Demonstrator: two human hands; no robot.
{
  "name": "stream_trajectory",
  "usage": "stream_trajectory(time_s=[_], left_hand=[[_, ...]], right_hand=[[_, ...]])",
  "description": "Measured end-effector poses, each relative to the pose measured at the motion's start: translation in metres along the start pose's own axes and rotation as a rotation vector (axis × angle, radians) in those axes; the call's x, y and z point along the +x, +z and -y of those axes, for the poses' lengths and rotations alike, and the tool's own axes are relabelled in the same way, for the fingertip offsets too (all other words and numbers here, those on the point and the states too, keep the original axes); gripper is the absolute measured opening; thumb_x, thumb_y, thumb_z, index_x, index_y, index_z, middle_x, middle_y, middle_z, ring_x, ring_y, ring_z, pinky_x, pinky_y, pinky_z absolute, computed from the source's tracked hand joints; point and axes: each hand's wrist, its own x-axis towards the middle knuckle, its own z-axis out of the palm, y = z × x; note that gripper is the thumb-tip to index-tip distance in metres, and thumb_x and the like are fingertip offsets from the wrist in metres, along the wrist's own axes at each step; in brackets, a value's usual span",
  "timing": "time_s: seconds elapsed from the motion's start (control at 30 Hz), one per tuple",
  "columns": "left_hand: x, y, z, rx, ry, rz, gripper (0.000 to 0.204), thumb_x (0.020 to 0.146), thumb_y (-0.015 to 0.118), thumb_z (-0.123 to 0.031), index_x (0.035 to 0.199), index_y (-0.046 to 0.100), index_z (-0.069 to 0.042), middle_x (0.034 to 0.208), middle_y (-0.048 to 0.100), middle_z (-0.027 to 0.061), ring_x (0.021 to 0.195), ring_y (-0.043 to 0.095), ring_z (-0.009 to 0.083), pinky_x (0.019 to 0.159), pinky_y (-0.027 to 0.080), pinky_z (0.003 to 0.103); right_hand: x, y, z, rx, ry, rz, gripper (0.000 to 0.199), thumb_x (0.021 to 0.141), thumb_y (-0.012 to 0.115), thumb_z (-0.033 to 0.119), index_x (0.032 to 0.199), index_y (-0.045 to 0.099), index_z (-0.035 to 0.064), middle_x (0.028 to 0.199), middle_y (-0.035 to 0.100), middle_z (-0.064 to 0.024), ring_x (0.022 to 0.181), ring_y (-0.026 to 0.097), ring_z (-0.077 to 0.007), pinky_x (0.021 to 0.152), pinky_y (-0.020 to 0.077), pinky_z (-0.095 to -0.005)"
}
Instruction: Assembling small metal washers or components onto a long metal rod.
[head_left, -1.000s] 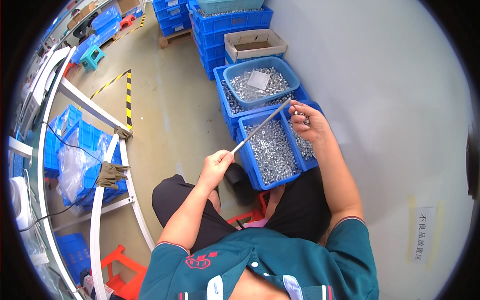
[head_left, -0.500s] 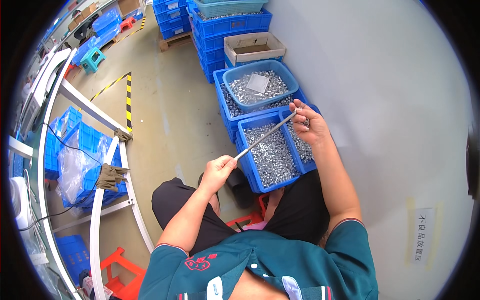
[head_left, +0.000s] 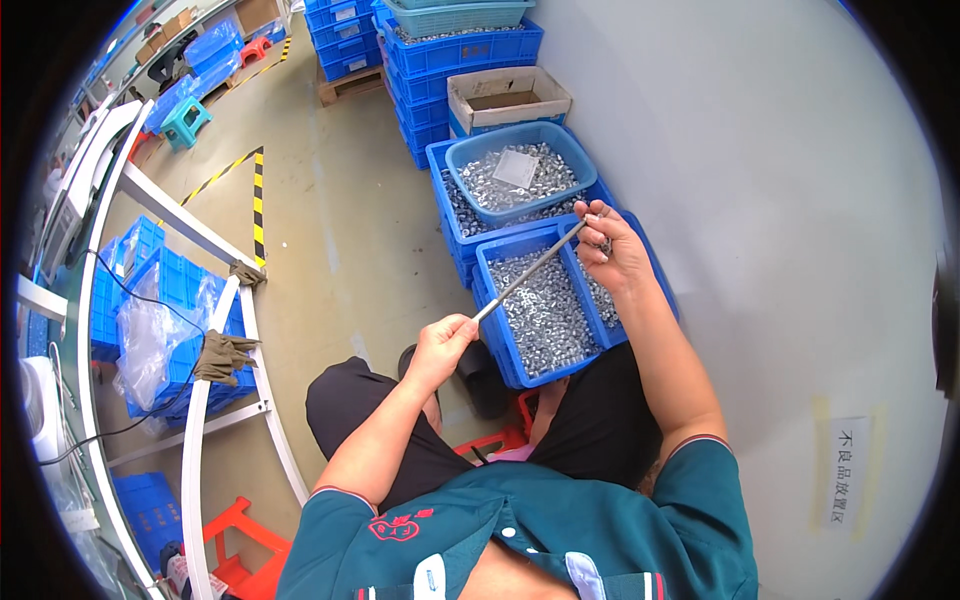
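A thin grey metal rod (head_left: 530,272) slants up and to the right between my hands. My left hand (head_left: 442,348) is closed round its lower end. At the upper end, the curled fingers of my right hand (head_left: 613,250) meet the tip and cup a few small shiny metal parts (head_left: 604,246), too small to name exactly. Below the rod stands a blue divided bin (head_left: 492,300) full of small silvery metal pieces (head_left: 545,320). Part of its right compartment is hidden by my right hand and forearm.
Behind the bin, a light-blue basket (head_left: 465,195) of metal pieces sits on a larger blue crate (head_left: 452,235). A worn carton (head_left: 510,85) and stacked crates (head_left: 420,95) stand beyond. The wall (head_left: 780,250) runs along the right; a white frame (head_left: 195,430) with gloves stands left.
My right hand has shifted slightly left, with thumb and fingertips drawn closer round the rod's upper tip. My left hand keeps its hold, nearly unmoved.
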Motion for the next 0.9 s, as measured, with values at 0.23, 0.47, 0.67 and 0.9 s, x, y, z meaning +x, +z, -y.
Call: stream_trajectory(time_s=[0.23,0.47,0.67,0.9], left_hand=[[0.0,0.002,0.002,-0.029,-0.021,0.012,0.025,0.091,0.055,-0.023,0.08,0.061,-0.002,0.065,0.052,-0.005,0.06,0.043,0.0032,0.055,0.035,0.02],[0.0,0.015,0.011,-0.114,-0.009,0.003,0.027,0.092,0.052,-0.026,0.078,0.06,-0.005,0.057,0.043,-0.0079,0.047,0.033,0.0021,0.044,0.025,0.019],[-0.003,0.011,-0.004,-0.025,0.022,-0.039,0.027,0.092,0.052,-0.029,0.077,0.058,-0.007,0.052,0.034,-0.0088,0.043,0.026,0.001,0.039,0.018,0.019],[-0.002,0.005,-0.012,-0.299,-0.218,0.154,0.028,0.093,0.051,-0.031,0.079,0.055,-0.007,0.051,0.032,-0.0081,0.042,0.023,0.0019,0.039,0.017,0.019]], right_hand=[[-0.001,0.002,0.002,-0.088,-0.014,0.006,0.017,0.079,0.052,-0.008,0.087,0.055,0.0067,0.1,0.06,-0.0117,0.055,0.047,-0.0075,0.038,0.0315,-0.0183],[0.002,0.004,0.004,-0.089,-0.058,0.008,0.017,0.079,0.053,-0.007,0.091,0.053,0.0057,0.101,0.059,-0.0125,0.054,0.047,-0.0071,0.037,0.0312,-0.0181],[-0.002,0.006,0.001,-0.074,0.063,-0.035,0.018,0.08,0.054,-0.007,0.092,0.053,0.0059,0.104,0.059,-0.0123,0.052,0.046,-0.0057,0.037,0.0315,-0.0177],[-0.002,0.011,-0.002,0.097,0.088,0.002,0.016,0.089,0.051,0.007,0.103,0.054,0.0007,0.108,0.058,-0.0127,0.053,0.045,-0.0047,0.036,0.0303,-0.0179]])
